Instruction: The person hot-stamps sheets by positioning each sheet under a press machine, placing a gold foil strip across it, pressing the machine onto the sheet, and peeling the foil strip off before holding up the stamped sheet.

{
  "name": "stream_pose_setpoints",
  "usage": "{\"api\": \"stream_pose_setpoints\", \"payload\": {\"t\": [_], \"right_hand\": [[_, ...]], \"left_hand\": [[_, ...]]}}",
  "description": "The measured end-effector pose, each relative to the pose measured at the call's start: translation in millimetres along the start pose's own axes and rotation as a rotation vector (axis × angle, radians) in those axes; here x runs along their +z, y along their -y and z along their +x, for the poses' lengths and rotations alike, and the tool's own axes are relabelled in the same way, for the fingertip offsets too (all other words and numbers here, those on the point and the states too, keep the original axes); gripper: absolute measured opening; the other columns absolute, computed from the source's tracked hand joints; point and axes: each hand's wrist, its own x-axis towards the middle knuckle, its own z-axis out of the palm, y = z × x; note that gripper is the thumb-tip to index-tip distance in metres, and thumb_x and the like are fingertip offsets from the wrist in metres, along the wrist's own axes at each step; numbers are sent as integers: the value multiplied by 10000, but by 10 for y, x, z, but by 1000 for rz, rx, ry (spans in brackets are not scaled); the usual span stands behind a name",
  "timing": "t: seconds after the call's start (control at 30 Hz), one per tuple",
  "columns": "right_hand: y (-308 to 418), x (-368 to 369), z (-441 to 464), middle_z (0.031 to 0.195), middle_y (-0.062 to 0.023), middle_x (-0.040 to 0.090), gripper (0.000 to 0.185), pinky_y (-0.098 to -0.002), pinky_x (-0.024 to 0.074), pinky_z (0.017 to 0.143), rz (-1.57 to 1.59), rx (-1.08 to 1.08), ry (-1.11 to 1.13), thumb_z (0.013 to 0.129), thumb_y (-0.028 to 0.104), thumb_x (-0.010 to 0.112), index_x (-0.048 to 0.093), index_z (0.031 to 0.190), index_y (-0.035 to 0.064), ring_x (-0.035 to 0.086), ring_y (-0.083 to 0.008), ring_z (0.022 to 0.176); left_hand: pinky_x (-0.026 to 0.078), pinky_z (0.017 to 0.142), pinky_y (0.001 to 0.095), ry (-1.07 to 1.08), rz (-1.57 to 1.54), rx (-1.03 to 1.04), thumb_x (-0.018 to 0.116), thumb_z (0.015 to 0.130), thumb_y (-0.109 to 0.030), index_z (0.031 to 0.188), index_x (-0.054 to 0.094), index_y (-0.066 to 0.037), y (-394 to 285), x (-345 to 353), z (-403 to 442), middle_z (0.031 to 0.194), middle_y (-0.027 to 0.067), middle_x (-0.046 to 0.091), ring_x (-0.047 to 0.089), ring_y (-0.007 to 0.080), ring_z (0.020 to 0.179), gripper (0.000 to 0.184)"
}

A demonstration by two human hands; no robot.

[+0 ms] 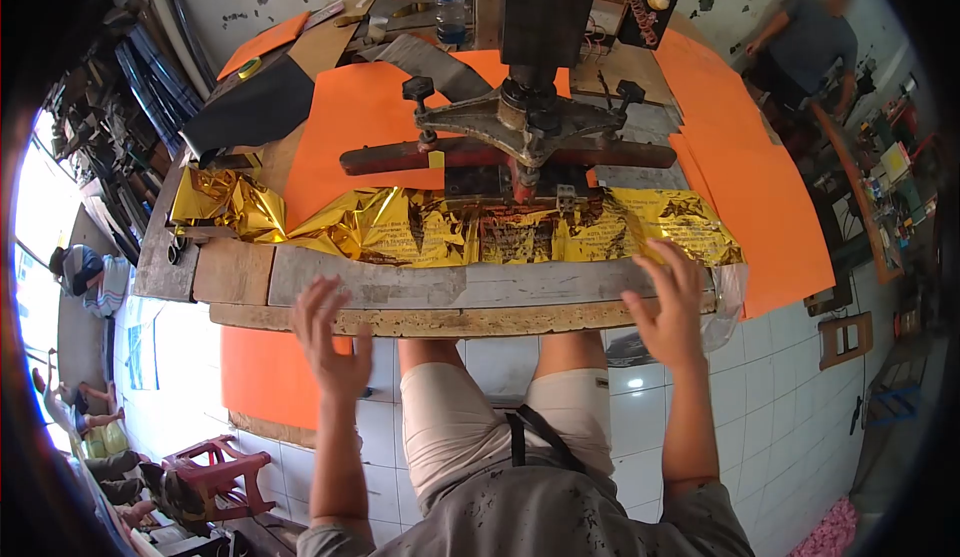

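A long strip of gold foil (400,229) with lines of text marked in it lies across the front of the wooden bench (390,282). It passes beneath the head of a dark metal hot-stamping press (530,122) and bunches up at its left end. My left hand (335,345) hovers by the bench's front edge with its fingers apart and nothing in it. Near the right part of the foil is my right hand (668,307), also empty with spread fingers. Whether its fingertips touch the foil or bench, I cannot tell.
Orange sheets (352,122) lie left of the press, with another orange stack (765,212) at the right. A black sheet (250,107) rests at the left. Behind stands a water bottle (450,2). A person (808,42) stands at the far right. A red stool (222,477) is on the floor.
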Motion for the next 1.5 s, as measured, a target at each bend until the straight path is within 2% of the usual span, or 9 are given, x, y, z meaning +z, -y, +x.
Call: {"api": "stream_pose_setpoints", "payload": {"t": [0.27,0.77,1.0,1.1,1.2,1.23,1.3,1.33,1.5], "right_hand": [[-26,293,-187,1515,-132,456,387,-550,296,1175,38,-26,-65,913,273,720,644,1240,81,383,-387,1426],[49,290,-166,1585,-100,412,518,-498,300,1194,-49,-40,27,989,247,613,523,1402,-53,377,-342,1451],[283,141,-249,1571,-102,443,500,-498,337,1152,-22,-125,22,965,232,639,546,1364,-55,420,-329,1432],[407,37,-377,1540,-101,490,459,-489,359,1124,16,-122,26,953,229,654,586,1310,-52,460,-311,1409],[528,-86,-562,1488,-106,544,428,-489,380,1087,38,-118,29,931,241,677,626,1235,-55,514,-313,1359],[567,-142,-632,1477,-108,553,421,-489,386,1076,51,-117,41,926,242,681,633,1220,-56,525,-313,1345],[632,-208,-768,1419,-106,601,393,-466,409,1023,85,-128,24,925,264,683,665,1161,-49,578,-308,1278],[659,-226,-840,1408,-102,611,395,-458,411,1014,95,-129,28,927,276,682,669,1157,-45,589,-307,1263],[796,-380,-1133,1351,-63,656,369,-403,413,971,111,-136,52,934,341,683,707,1077,1,639,-268,1167]], "left_hand": [[64,1216,641,-38,129,-55,476,1014,-502,1524,409,-87,-65,588,-824,1634,221,310,199,489,1521,660],[62,1218,652,-39,122,-49,488,1017,-432,1547,370,-79,-85,602,-873,1638,209,298,173,472,1532,647],[66,1220,644,-19,105,-55,510,1010,-402,1550,363,-70,-182,511,-827,1631,211,316,187,475,1529,650],[133,1209,627,-77,30,-83,530,989,-410,1483,445,-43,-338,441,-775,1586,219,383,288,479,1482,621],[256,1164,604,-106,-101,-52,583,949,-350,1416,494,-6,-582,426,-930,1480,262,473,408,465,1398,587],[365,1091,551,-127,-269,-55,623,911,-263,1303,547,20,-732,432,-945,1352,276,545,516,431,1269,489],[439,1020,457,7,-749,-159,662,882,-147,1197,568,18,-1044,474,-992,1210,222,636,589,368,1149,368],[445,1015,445,164,-704,-138,667,885,-139,1200,572,11,-1195,400,-918,1183,187,657,592,341,1151,362],[364,1134,460,630,-1437,-485,658,984,-216,1456,412,1,-1648,640,-1029,1423,158,538,489,304,1354,575]]}}
